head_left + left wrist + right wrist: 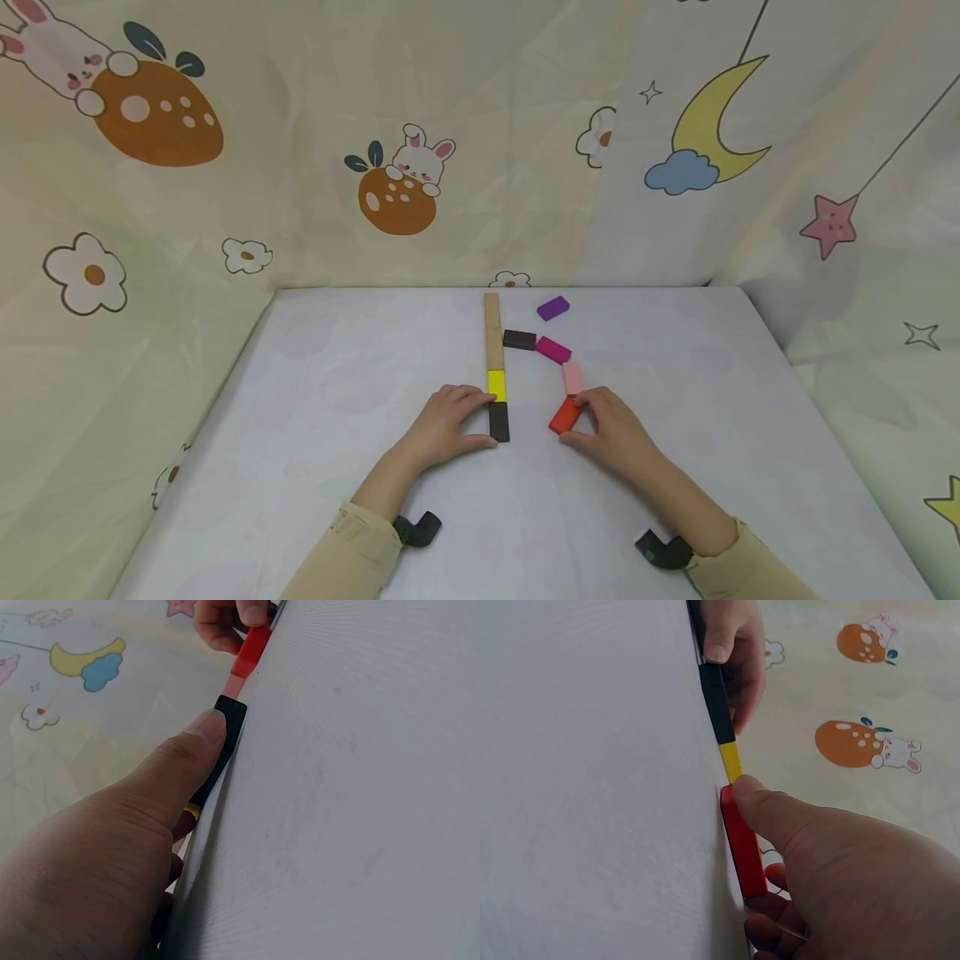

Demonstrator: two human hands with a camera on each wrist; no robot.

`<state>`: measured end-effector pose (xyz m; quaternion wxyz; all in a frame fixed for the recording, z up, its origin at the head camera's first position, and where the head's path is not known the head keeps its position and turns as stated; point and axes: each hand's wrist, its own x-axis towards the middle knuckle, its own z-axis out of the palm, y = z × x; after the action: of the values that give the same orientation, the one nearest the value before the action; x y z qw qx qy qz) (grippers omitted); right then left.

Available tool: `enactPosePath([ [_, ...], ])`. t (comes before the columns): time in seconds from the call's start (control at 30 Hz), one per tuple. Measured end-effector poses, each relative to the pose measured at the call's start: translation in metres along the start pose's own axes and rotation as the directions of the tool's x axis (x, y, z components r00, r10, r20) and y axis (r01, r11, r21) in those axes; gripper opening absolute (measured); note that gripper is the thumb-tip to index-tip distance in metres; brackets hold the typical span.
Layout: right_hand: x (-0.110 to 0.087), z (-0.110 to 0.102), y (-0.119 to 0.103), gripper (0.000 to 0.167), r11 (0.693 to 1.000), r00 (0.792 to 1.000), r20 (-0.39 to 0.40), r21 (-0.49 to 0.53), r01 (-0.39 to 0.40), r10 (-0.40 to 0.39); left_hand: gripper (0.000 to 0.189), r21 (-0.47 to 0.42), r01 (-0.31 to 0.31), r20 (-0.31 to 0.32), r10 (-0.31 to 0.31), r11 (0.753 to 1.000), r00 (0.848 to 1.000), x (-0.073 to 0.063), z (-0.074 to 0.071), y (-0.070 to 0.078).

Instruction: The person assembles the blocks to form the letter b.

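My left hand point(447, 423) is at the lower end of a straight column, its thumb at the near end of a black block point(499, 423) and its index finger by the seam with a yellow block point(497, 385). The thumb lies against the dark block point(229, 724) in the left wrist view. With thumb and fingers, my right hand point(617, 433) pinches a red block point(564, 416) by its ends. The red block point(742, 844) lies low on the table surface in the right wrist view. A pink block point(572, 377) adjoins its upper end.
Long tan wooden pieces point(493, 332) continue the column upward. From its right side, a dark block point(519, 339) and a magenta block point(553, 349) curve toward the pink one. A purple block point(553, 308) lies apart near the table's back edge. Printed cloth point(480, 100) hangs behind.
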<state>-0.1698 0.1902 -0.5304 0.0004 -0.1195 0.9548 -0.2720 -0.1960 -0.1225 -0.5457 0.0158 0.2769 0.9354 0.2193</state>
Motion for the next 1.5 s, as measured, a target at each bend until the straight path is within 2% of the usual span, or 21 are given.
enactPosePath([
  [0.17,0.001,0.001,-0.001,0.058,1.000,1.000,-0.006,-0.020,0.008,-0.008,0.070,-0.001,0.000,0.003,0.000,1.000,1.000,0.000,0.000,0.000],
  [0.4,0.001,0.000,0.000,0.057,0.997,0.998,-0.026,-0.036,0.061,-0.062,0.069,0.002,-0.002,0.000,0.002,1.000,1.000,0.001,0.001,-0.001],
  [0.63,0.001,0.001,0.003,0.056,0.997,0.998,-0.022,-0.032,0.063,-0.064,0.070,0.002,0.003,0.007,-0.003,1.000,1.000,0.000,0.001,-0.002],
  [0.93,0.000,-0.005,0.001,0.055,1.000,1.000,0.026,-0.004,0.011,-0.011,0.070,0.003,-0.015,-0.005,0.015,1.000,1.000,0.000,0.002,-0.002],
  [1.13,0.003,-0.016,0.003,0.035,0.998,0.998,0.037,0.033,-0.049,0.048,0.070,0.008,-0.010,-0.006,0.010,1.000,1.000,0.000,0.001,-0.001],
  [1.3,0.014,-0.034,0.011,0.026,0.994,0.995,0.008,0.050,-0.097,0.096,0.069,0.014,-0.019,-0.013,0.019,1.000,1.000,0.001,0.001,-0.001],
  [1.5,0.043,-0.054,0.034,0.042,0.986,0.993,0.040,0.119,-0.113,0.109,0.069,0.013,-0.006,-0.002,0.006,1.000,1.000,0.000,0.000,0.000],
])
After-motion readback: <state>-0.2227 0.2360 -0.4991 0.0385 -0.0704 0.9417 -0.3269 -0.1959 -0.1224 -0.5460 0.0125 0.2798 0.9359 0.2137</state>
